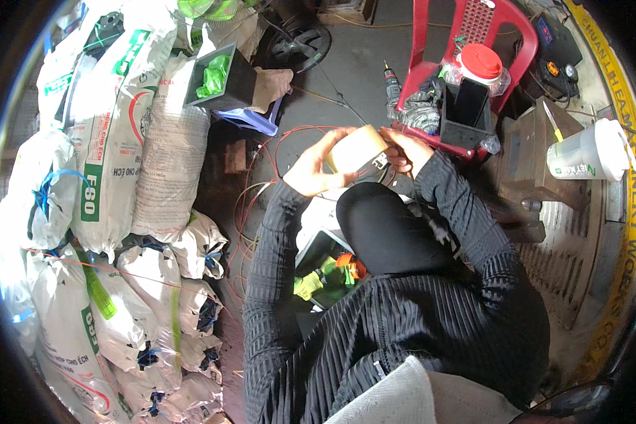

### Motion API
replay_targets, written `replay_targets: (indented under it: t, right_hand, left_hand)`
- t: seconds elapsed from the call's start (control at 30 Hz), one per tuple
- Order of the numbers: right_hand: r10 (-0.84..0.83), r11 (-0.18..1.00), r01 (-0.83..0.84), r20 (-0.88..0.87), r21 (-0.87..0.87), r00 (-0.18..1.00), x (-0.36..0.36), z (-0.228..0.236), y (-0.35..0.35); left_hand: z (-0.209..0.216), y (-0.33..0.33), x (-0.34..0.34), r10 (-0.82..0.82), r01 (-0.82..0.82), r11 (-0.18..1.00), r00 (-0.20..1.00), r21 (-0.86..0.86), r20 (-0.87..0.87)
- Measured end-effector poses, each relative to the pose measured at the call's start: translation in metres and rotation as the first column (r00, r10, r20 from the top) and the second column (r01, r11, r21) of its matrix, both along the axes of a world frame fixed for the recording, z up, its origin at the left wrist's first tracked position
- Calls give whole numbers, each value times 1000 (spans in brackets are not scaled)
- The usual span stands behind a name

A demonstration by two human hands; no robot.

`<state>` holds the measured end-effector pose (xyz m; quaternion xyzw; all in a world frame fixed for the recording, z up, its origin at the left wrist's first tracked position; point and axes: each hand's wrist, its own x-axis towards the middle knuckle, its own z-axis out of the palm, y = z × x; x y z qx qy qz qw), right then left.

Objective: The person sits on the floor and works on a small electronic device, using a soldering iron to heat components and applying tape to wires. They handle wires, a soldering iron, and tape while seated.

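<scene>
My left hand (312, 169) wraps around a cream-coloured block-shaped part (357, 150) held up in front of me, above my black-clad knee. My right hand (403, 150) meets it at the part's right end, fingers closed against a small metal fitting there. Thin red wires (261, 152) loop on the floor below and to the left of the hands. Both forearms are in ribbed dark sleeves.
Stacked white sacks (113, 184) fill the left side. A black box with green pieces (219, 78) sits on them. A red plastic chair (473, 42) holds a red-lidded jar (481, 65) and a black box. A white jug (592, 152) stands right. A tray with green and orange items (325, 272) lies below.
</scene>
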<state>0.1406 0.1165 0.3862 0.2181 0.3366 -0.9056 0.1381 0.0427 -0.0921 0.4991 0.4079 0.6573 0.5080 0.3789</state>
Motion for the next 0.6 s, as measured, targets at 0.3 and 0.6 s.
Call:
replay_targets:
  t: [0.3, 0.6]
  right_hand:
    - [219, 901, -122, -195, 415, 956, -28, 14, -11]
    - [285, -198, 606, -546, 771, 788, -23, 11, -29]
  left_hand:
    - [-2, -26, 6, -24, -82, 986, 790, -145, -613]
    - [-37, -26, 6, 82, -191, 981, 554, -31, -828]
